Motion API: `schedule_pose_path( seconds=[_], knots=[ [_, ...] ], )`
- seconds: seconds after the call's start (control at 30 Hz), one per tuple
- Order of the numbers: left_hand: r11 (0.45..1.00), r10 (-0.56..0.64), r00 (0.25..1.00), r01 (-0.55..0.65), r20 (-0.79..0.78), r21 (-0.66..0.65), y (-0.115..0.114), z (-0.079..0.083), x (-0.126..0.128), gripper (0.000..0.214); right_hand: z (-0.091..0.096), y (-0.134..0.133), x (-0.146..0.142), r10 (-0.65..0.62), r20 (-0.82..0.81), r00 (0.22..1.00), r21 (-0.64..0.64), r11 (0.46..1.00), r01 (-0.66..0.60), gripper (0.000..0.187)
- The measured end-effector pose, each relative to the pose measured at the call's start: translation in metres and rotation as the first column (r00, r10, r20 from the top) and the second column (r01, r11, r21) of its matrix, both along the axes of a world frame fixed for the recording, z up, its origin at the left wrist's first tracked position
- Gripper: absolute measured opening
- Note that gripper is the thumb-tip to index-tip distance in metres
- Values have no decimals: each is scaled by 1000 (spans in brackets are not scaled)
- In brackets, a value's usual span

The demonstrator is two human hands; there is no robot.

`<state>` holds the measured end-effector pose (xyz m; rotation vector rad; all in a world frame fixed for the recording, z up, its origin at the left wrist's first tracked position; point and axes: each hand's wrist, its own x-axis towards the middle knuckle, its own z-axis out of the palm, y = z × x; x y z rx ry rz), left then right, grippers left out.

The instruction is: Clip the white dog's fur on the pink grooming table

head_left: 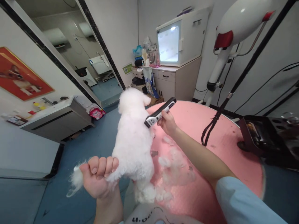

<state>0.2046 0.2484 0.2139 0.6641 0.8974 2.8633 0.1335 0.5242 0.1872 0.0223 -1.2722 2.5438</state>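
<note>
A: Where are we finding the dog (pixel 134 140) in this view?

B: We are seeing it at the left edge of the pink worktop (pixel 187 115), its rump facing us and its head (pixel 132 98) pointing away.

A: What are our two grips doing?

B: Our left grip (pixel 100 177) is clenching around the tail (pixel 76 179), whose wispy end is spilling out beyond the fingers. Our right grip (pixel 168 123) is grasping the clipper (pixel 161 112) by its body. The blade end is lying against the dog's right flank or just beside it; we are not managing to tell which.

A: How much are we counting as done?

B: We are judging the clipping to be well under way: clippings (pixel 164 161) are lying in loose tufts on the worktop beside the dog, and the back is showing a short, fairly even coat.

A: And what are we counting as left?

B: We are reading the head and the tail's end as fuller, so both are probably awaiting a trim, though we are not ruling out a length left on purpose. The right flank is perhaps needing more passes. The left flank is largely hiding from us, so we are leaving it unjudged.
</note>
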Motion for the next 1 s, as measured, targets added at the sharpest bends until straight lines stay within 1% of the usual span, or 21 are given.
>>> schedule_pose_path(
  seconds=[0.03,0.1,0.17,0.27,0.33,0.37,0.4,0.47,0.5,0.53,0.57,0.6,0.67,0.7,0.77,0.8,0.83,0.87,0.93,0.97,1.0],
  knots=[
    [1000,-13,1000,13,-13,2,0,0,0,55,2,0,-9,-30,-5,1000,9,1000,30,58],
    [1000,-26,1000,26,-18,12,-1,-1,1,54,1,-4,-14,-3,-19,1000,41,999,4,60],
    [999,-31,999,31,-10,23,-1,-2,2,53,-6,-13,1,47,-37,998,62,997,-44,58],
    [998,-40,999,40,1,46,0,-4,6,52,-16,-24,41,148,-51,988,123,982,-141,57],
    [998,-40,999,39,11,57,1,-4,7,51,-16,-24,55,264,-39,964,167,952,-255,60],
    [998,-39,999,38,12,55,2,-4,7,51,-12,-22,55,291,-30,956,168,945,-282,61],
    [998,-36,999,36,10,47,3,-4,7,51,-8,-18,49,268,-25,963,150,954,-261,61],
    [999,-25,1000,25,2,21,4,-4,6,53,4,-11,27,97,-15,995,95,991,-95,58],
    [1000,-12,1000,12,5,9,5,-5,6,53,8,-8,15,-11,-15,1000,80,997,12,58],
    [1000,0,1000,0,15,-2,6,-6,6,54,11,-6,5,-77,-14,997,89,993,78,58],
    [1000,7,1000,-7,26,-9,6,-7,7,54,13,-7,-1,-100,-19,995,114,988,101,58],
    [1000,15,999,-14,44,-13,6,-8,7,55,12,-8,-1,-86,-24,996,149,985,89,57],
    [1000,22,997,-22,79,-7,7,-12,9,55,5,-14,13,14,-31,999,226,974,-6,53],
    [1000,20,995,-20,94,-1,6,-15,10,54,1,-16,25,80,-26,996,263,962,-71,52],
    [1000,5,994,-7,108,13,6,-19,12,54,-5,-14,46,259,4,966,328,912,-246,52],
    [1000,-6,994,4,109,19,6,-21,13,54,-5,-11,51,302,17,953,339,895,-290,53],
    [1000,-18,994,16,108,24,7,-23,15,54,-2,-5,50,307,17,952,336,894,-295,54],
    [999,-28,994,25,106,27,7,-25,16,54,4,2,43,259,5,966,317,916,-248,54],
    [999,-45,993,42,109,31,8,-30,19,54,23,17,15,88,-37,995,260,963,-75,52],
    [998,-52,992,48,118,30,8,-33,20,53,34,23,-3,-19,-51,999,225,974,30,52],
    [998,-58,990,55,130,28,8,-35,22,52,44,26,-23,-76,-56,996,216,973,86,51]
  ],
)
